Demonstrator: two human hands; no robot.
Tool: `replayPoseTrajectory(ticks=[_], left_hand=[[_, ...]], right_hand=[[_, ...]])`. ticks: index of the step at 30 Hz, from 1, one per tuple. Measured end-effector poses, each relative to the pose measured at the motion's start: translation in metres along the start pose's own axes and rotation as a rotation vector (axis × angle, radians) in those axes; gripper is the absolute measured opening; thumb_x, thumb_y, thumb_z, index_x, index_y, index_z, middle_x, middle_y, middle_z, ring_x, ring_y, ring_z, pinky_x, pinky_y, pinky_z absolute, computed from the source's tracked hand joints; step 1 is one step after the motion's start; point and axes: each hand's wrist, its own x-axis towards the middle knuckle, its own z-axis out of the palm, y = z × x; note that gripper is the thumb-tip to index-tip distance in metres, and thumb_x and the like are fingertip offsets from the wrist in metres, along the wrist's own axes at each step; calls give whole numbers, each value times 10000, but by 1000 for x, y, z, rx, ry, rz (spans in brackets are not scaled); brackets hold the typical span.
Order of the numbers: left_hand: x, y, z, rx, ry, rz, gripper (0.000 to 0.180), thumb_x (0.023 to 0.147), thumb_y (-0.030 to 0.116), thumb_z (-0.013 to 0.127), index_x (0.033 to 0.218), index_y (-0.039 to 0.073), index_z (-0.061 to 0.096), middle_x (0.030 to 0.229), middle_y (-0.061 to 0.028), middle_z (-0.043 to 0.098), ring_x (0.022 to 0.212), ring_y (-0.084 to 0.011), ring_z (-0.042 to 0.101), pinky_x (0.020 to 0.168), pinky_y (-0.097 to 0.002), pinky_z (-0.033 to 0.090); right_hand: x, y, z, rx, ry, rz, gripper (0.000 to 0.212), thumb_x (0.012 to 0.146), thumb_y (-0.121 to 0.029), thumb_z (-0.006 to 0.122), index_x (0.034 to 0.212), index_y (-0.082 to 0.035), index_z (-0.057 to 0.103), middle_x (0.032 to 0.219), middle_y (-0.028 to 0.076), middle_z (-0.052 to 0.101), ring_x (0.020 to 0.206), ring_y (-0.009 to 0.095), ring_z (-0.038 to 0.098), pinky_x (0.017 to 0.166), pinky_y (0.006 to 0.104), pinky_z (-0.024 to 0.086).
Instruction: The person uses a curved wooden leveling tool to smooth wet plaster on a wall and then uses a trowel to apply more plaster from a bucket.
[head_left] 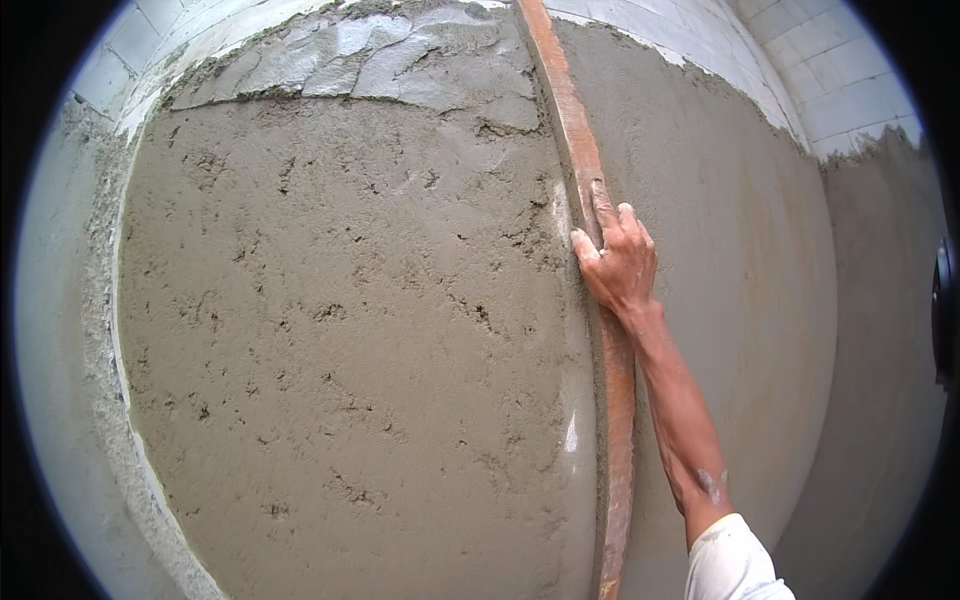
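Note:
A long reddish-brown wooden straightedge (620,420) stands nearly upright against a wall of grey plaster (380,270), running from the top of the view to the bottom. My right hand (622,262) grips it above the middle. The thumb lies at its left edge, the index finger stretches up along its face, and the other fingers curl by its right edge. Wet mortar clings along the straightedge's left side. To its left the plaster is rough and pitted; to its right it looks smoother. My left hand is out of view.
Thicker, ridged wet mortar (400,60) covers the top of the left section. Bare pale blocks (840,60) show above the plaster. A rough pale border (105,300) runs down the left side. The wall turns a corner at the right, where a dark object (942,310) shows.

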Motion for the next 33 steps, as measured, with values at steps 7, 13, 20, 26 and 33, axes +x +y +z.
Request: replayPoseTrajectory(ticks=[7,13,20,26,33], left_hand=[[2,-7,-2,-33,-3,17,618,1020,447,683,1423,-13,601,1436,-230,654,1350,-394,617,1126,-516,536],[0,-35,-4,-40,-13,-43,600,1022,424,693,1420,-16,599,1431,-224,658,1344,-392,620,1125,-516,540],[-5,-51,1,-42,-14,-34,581,1026,396,704,1416,-20,598,1425,-217,663,1338,-390,624,1123,-516,545],[3,-67,-5,-67,-20,-41,564,1028,373,714,1413,-23,596,1420,-211,668,1333,-388,627,1122,-516,550],[21,-91,-35,-103,-42,-65,546,1032,346,726,1409,-27,594,1414,-205,673,1327,-386,631,1120,-516,555]], right_hand=[[-178,-46,-37,111,-150,-15,766,822,-212,833,1510,2,572,1038,259,548,908,441,596,721,547,551],[-280,-59,-76,88,-220,42,781,833,-240,846,1518,10,566,1055,276,547,923,484,582,752,558,541],[-279,-65,-81,112,-213,114,787,835,-251,854,1531,-20,568,1013,233,529,894,455,586,719,567,538],[-311,-50,-94,131,-269,98,784,835,-239,855,1534,-32,565,975,224,509,846,427,568,686,538,503],[-332,-32,-94,159,-227,-28,805,835,-264,839,1543,5,564,893,208,463,799,413,515,674,525,437]])
